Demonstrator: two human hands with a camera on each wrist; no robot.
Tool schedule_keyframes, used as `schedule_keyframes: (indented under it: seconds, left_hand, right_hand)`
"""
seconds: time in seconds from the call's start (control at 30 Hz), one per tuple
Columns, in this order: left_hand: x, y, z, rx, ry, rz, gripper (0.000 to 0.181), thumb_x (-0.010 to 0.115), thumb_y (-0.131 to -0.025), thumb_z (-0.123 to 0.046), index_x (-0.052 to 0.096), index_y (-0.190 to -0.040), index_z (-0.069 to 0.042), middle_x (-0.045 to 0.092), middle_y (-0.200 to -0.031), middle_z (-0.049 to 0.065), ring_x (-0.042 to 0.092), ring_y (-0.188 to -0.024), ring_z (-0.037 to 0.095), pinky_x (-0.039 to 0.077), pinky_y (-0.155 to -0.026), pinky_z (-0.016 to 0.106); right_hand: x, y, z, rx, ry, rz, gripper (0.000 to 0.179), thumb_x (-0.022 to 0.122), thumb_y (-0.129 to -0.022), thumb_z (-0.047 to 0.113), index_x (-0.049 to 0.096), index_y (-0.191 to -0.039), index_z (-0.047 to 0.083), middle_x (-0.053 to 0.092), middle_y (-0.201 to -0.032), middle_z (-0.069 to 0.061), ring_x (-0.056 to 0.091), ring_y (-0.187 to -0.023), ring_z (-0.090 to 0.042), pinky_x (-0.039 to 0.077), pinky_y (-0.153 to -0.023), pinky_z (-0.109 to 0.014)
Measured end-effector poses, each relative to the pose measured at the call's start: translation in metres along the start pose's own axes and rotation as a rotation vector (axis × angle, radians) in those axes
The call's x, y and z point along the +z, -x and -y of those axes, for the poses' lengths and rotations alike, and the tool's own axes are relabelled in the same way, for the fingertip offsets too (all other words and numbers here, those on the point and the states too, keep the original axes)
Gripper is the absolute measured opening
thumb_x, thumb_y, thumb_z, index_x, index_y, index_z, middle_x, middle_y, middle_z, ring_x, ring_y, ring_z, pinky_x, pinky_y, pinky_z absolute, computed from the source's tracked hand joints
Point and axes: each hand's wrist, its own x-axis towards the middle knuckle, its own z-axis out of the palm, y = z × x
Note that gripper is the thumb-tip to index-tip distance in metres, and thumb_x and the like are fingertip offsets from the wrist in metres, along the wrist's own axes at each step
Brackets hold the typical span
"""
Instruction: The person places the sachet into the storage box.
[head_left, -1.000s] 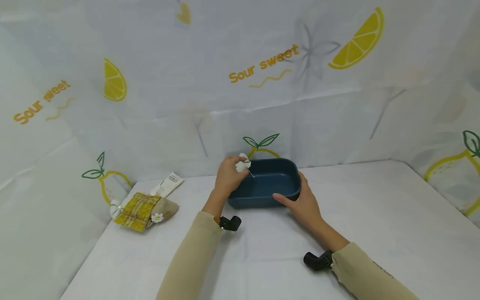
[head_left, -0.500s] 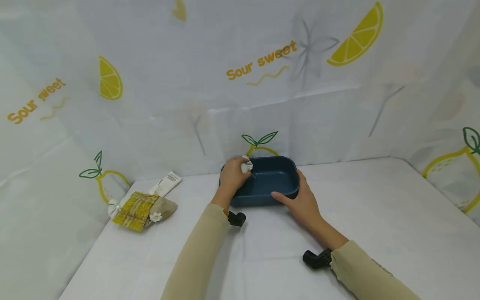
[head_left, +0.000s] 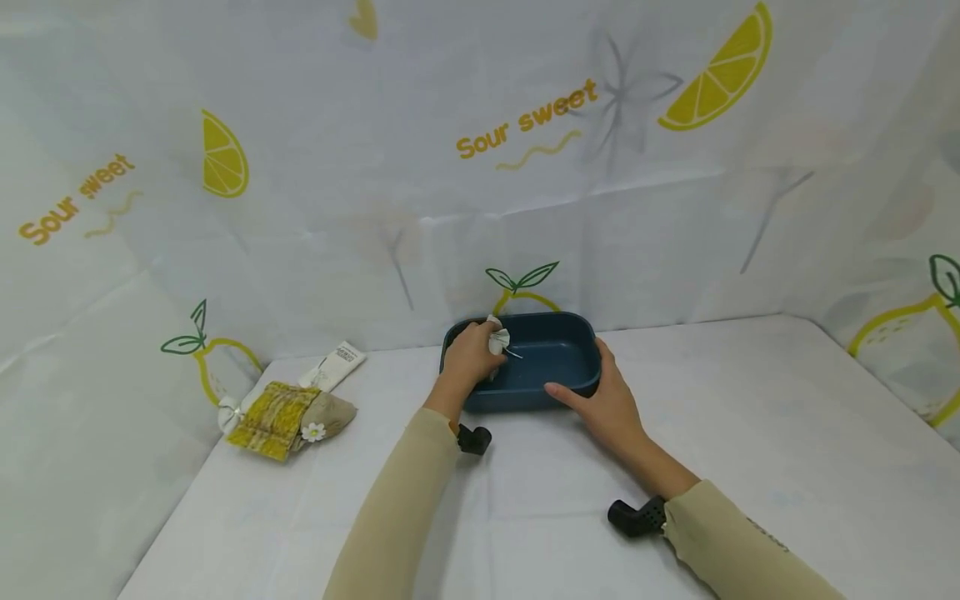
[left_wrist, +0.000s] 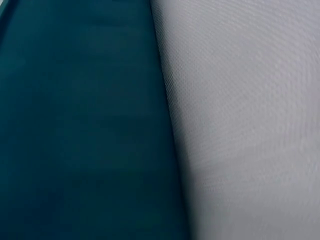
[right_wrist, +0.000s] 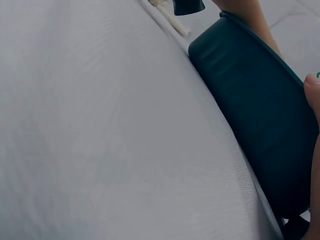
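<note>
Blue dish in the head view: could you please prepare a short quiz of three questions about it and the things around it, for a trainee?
1. True or false: the right hand touches the blue dish.
2. Multiple choice: what colour is the thing that the left hand holds? A) red B) white C) black
3. Fill in: in the head view, the yellow pouch lies to the ____ of the dish.

Key:
1. True; it holds the dish's right end.
2. B; it is a white bundle.
3. left
</note>
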Motion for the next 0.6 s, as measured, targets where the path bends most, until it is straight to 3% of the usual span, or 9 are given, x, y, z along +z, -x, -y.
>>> schedule_keyframes:
  seconds: [0.23, 0.3, 0.6]
  left_hand:
    - [-0.008, 0.006, -0.002, -0.027, -0.101, 0.178, 0.076, 0.078, -0.087, -0.041, 0.044, -0.153, -0.027, 0.053, -0.147, 0.010, 0.056, -0.129, 0.032, 0.049, -0.105, 0.051]
    - [-0.010, 0.008, -0.004, -0.033, -0.118, 0.204, 0.077, 0.076, -0.088, -0.040, 0.041, -0.155, -0.028, 0.050, -0.148, 0.010, 0.054, -0.131, 0.033, 0.048, -0.106, 0.052]
    - [-0.014, 0.019, -0.015, -0.035, -0.153, 0.090, 0.074, 0.077, -0.089, -0.035, 0.042, -0.154, -0.026, 0.047, -0.150, 0.014, 0.053, -0.129, 0.034, 0.053, -0.098, 0.048]
  right_hand:
    - [0.000, -0.001, 0.003, -0.001, 0.007, 0.002, 0.114, 0.073, -0.086, 0.058, 0.005, -0.164, 0.010, 0.019, -0.169, -0.018, 0.026, -0.154, -0.042, 0.028, -0.120, -0.063]
    - [0.000, -0.001, 0.003, 0.001, 0.011, 0.002, 0.114, 0.073, -0.086, 0.058, 0.004, -0.164, 0.011, 0.019, -0.169, -0.019, 0.026, -0.154, -0.042, 0.028, -0.120, -0.063]
    - [0.000, -0.001, -0.001, 0.003, 0.018, -0.002, 0.113, 0.072, -0.087, 0.058, 0.003, -0.164, 0.012, 0.019, -0.169, -0.019, 0.026, -0.153, -0.043, 0.028, -0.120, -0.064]
